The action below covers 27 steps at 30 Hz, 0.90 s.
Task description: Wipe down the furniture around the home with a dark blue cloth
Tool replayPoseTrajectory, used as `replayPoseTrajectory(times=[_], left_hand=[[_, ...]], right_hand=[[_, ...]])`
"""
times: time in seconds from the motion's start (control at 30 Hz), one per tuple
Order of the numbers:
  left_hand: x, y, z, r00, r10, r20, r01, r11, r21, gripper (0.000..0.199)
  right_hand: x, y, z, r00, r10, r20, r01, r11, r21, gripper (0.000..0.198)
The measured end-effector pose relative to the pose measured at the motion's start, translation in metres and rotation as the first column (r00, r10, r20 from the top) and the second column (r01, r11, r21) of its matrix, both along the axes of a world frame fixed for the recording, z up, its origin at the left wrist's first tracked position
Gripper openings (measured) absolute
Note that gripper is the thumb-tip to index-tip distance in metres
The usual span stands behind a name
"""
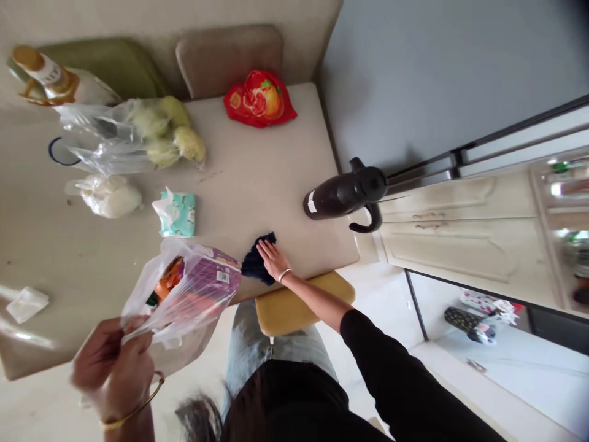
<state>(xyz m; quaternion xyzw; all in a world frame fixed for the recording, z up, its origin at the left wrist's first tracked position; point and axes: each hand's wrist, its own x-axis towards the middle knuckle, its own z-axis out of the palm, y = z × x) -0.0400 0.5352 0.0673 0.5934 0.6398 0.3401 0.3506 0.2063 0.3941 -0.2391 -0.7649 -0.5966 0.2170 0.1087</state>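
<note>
My left hand [115, 359] is closed on the gathered top of a clear plastic bag [161, 319], lifting it at the table's front edge. Inside the bag are a purple package [214, 273] with a barcode and an orange-and-red wrapped item [170, 279], whose kind I cannot make out. My right hand [273, 261] lies flat, fingers stretched out, over a dark blue cloth [257, 261] on the tabletop, just right of the bag. A teal tissue pack [178, 213] sits behind the bag.
A black thermos jug [343, 191] stands at the table's right. At the back are a red bag [260, 101], yellowish-green fruit in plastic [172, 132] and a bottle [50, 73]. A white bundle [110, 196] lies left. A yellow stool [304, 301] touches the front edge.
</note>
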Motion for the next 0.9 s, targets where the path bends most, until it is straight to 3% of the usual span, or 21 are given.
replayPoseTrajectory(times=[0.13, 0.23, 0.33, 0.43, 0.5, 0.57, 0.63, 0.7, 0.77, 0.83, 0.9], left_hand=[[0.037, 0.009, -0.037, 0.992, -0.062, 0.107, 0.072, 0.994, -0.088, 0.021], [0.069, 0.008, -0.059, 0.982, -0.186, 0.014, 0.186, 0.975, -0.122, 0.019], [0.100, 0.001, -0.070, 0.944, -0.307, -0.121, 0.289, 0.946, -0.149, 0.024], [0.125, -0.009, -0.065, 0.828, -0.431, -0.359, 0.383, 0.902, -0.200, 0.033], [0.136, -0.016, -0.052, 0.685, -0.513, -0.517, 0.463, 0.855, -0.235, 0.038], [0.149, -0.026, -0.034, 0.565, -0.519, -0.642, 0.526, 0.826, -0.205, 0.051], [0.168, -0.040, -0.017, 0.554, -0.465, -0.690, 0.565, 0.819, -0.098, 0.067], [0.201, -0.061, -0.011, 0.645, -0.510, -0.569, 0.618, 0.786, -0.005, 0.069], [0.249, -0.087, -0.019, 0.682, -0.684, -0.259, 0.705, 0.709, -0.016, 0.053], [0.306, -0.117, -0.039, 0.610, -0.784, 0.118, 0.792, 0.596, -0.133, 0.042], [0.364, -0.145, -0.060, 0.556, -0.776, 0.299, 0.831, 0.522, -0.191, 0.051]], right_hand=[[0.078, -0.074, 0.012, 0.978, -0.206, -0.027, 0.204, 0.978, -0.049, 0.071], [0.134, -0.125, 0.029, 0.944, -0.330, -0.017, 0.330, 0.944, -0.031, 0.068], [0.162, -0.155, 0.047, 0.910, -0.415, 0.004, 0.415, 0.910, 0.007, 0.062], [0.155, -0.156, 0.055, 0.915, -0.402, -0.018, 0.403, 0.915, 0.030, 0.064], [0.142, -0.146, 0.054, 0.938, -0.345, -0.043, 0.346, 0.938, 0.015, 0.071], [0.134, -0.135, 0.051, 0.942, -0.317, -0.107, 0.318, 0.948, -0.013, 0.067], [0.134, -0.127, 0.049, 0.908, -0.352, -0.228, 0.355, 0.934, -0.028, 0.050], [0.143, -0.124, 0.050, 0.848, -0.407, -0.339, 0.421, 0.906, -0.034, 0.035], [0.160, -0.129, 0.053, 0.791, -0.467, -0.394, 0.494, 0.869, -0.038, 0.025], [0.181, -0.140, 0.060, 0.723, -0.548, -0.421, 0.586, 0.809, -0.047, 0.020], [0.203, -0.157, 0.069, 0.618, -0.639, -0.458, 0.694, 0.717, -0.063, 0.025]])
